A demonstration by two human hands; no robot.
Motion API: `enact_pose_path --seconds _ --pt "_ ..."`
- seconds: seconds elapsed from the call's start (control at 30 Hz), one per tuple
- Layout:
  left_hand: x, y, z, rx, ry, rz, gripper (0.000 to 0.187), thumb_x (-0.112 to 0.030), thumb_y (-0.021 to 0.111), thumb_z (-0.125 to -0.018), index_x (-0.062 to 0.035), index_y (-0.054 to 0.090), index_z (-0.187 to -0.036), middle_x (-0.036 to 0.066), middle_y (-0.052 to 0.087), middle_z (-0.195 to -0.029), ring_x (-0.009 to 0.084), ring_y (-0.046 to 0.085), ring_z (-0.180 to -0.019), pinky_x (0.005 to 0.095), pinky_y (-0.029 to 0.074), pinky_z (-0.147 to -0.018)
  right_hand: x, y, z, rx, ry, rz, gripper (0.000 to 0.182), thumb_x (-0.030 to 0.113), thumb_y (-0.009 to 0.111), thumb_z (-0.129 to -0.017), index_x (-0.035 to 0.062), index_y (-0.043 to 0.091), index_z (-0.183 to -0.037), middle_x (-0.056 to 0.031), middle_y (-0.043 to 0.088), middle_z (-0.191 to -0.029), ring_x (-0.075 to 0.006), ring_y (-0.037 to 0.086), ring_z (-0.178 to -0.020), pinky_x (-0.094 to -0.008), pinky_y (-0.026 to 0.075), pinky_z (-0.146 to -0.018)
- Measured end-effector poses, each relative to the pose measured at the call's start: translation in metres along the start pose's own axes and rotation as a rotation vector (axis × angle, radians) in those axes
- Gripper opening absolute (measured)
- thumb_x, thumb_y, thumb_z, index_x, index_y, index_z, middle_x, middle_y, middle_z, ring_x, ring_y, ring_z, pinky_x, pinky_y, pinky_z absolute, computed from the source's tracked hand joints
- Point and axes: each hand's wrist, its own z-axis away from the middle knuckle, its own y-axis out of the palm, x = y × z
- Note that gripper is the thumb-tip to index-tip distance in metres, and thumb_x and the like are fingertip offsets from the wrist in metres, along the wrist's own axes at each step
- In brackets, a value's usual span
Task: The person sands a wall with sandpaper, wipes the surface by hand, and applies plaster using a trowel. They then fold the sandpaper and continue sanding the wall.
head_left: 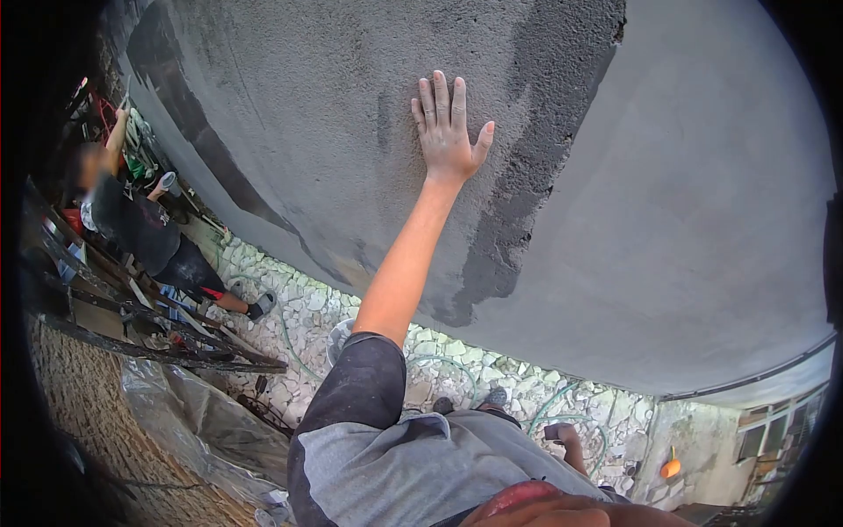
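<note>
My left hand [448, 139] is open, its dusty fingers spread and its palm turned to the rough grey plastered wall [342, 114]. It appears to lie flat on the surface. A darker, wet-looking band of plaster [536, 167] runs down just right of this hand, and smoother grey plaster [694, 193] begins beyond its ragged edge. Low on the right, beside my body, my right hand [572, 434] looks closed around a small dark object [557, 430]. Its kind is too small and shaded to make out.
At left, another person [136, 220] reaches to the wall, holding a small container [169, 183]. Broken stone [299, 307] covers the ground, crossed by a green hose [549, 406]. A bucket [339, 341] stands behind my left arm. Plastic sheeting [202, 413] and an orange object [671, 465] lie at the sides.
</note>
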Motion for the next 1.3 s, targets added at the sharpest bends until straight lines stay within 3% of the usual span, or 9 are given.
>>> enact_pose_path --seconds 0.03,0.23,0.43,0.73,0.83,1.27,1.3 --pt "-0.001 0.0 0.003 -0.002 -0.001 0.007 0.081 -0.058 0.039 -0.1 -0.0072 0.018 -0.16 0.02 0.01 -0.166 0.0402 0.003 -0.154 0.0582 0.004 -0.121 0.002 -0.002 0.002 0.019 -0.009 0.052 0.027 0.016 0.051 -0.095 0.0064 0.073 -0.108 -0.0067 0.073 -0.091 -0.022 0.071 -0.078 -0.0385 0.06 -0.06" --pt "0.0 0.005 0.015 -0.013 -0.001 0.029 0.079 -0.056 0.039 -0.101 -0.0071 0.021 -0.159 0.02 0.012 -0.166 0.04 0.003 -0.154 0.0577 0.004 -0.122 0.008 -0.002 0.014 0.035 0.05 -0.002 0.027 0.016 0.051 -0.095 0.0064 0.072 -0.109 -0.0075 0.072 -0.097 -0.0226 0.072 -0.078 -0.0392 0.06 -0.06" --pt "-0.001 0.005 0.015 -0.036 0.003 0.039 0.076 -0.054 0.04 -0.101 -0.0073 0.024 -0.159 0.02 0.015 -0.166 0.039 0.006 -0.154 0.0565 0.004 -0.122 -0.03 0.001 -0.024 0.106 0.004 -0.01 0.029 0.013 0.049 -0.094 0.0077 0.072 -0.11 -0.006 0.073 -0.102 -0.022 0.073 -0.082 -0.0363 0.058 -0.059" --pt "0.001 0.003 0.02 -0.068 0.027 0.081 0.072 -0.048 0.046 -0.099 -0.007 0.03 -0.156 0.02 0.022 -0.163 0.0389 0.012 -0.154 0.055 0.007 -0.123 -0.004 0.009 -0.002 0.065 0.026 -0.058 0.031 0.009 0.045 -0.094 0.0062 0.071 -0.11 -0.0081 0.074 -0.096 -0.0224 0.074 -0.084 -0.0401 0.06 -0.062" --pt "0.0 -0.004 0.024 -0.051 0.029 0.099 0.071 -0.047 0.049 -0.098 -0.0059 0.034 -0.155 0.02 0.026 -0.162 0.0393 0.015 -0.153 0.0548 0.009 -0.123 -0.026 0.008 -0.024 0.095 0.015 -0.042 0.03 0.01 0.046 -0.094 0.0065 0.071 -0.11 -0.0086 0.074 -0.097 -0.0231 0.074 -0.084 -0.0413 0.061 -0.063" --pt "0.001 -0.015 0.032 -0.038 0.071 0.186 0.065 -0.04 0.055 -0.096 0.0001 0.044 -0.147 0.021 0.033 -0.151 0.0404 0.023 -0.149 0.0558 0.014 -0.123 -0.006 0.013 -0.004 0.083 -0.025 -0.087 0.03 0.013 0.05 -0.093 0.0054 0.073 -0.111 -0.0075 0.073 -0.1 -0.021 0.071 -0.079 -0.0374 0.059 -0.059" --pt "0.002 -0.015 0.031 -0.039 0.073 0.19 0.065 -0.04 0.055 -0.096 0.0001 0.044 -0.147 0.021 0.033 -0.151 0.0404 0.023 -0.149 0.0558 0.014 -0.123 -0.003 0.015 -0.003 0.062 0.0 -0.122 0.028 0.009 0.05 -0.09 0.0042 0.073 -0.105 -0.0077 0.072 -0.096 -0.0217 0.07 -0.076 -0.0369 0.058 -0.057"
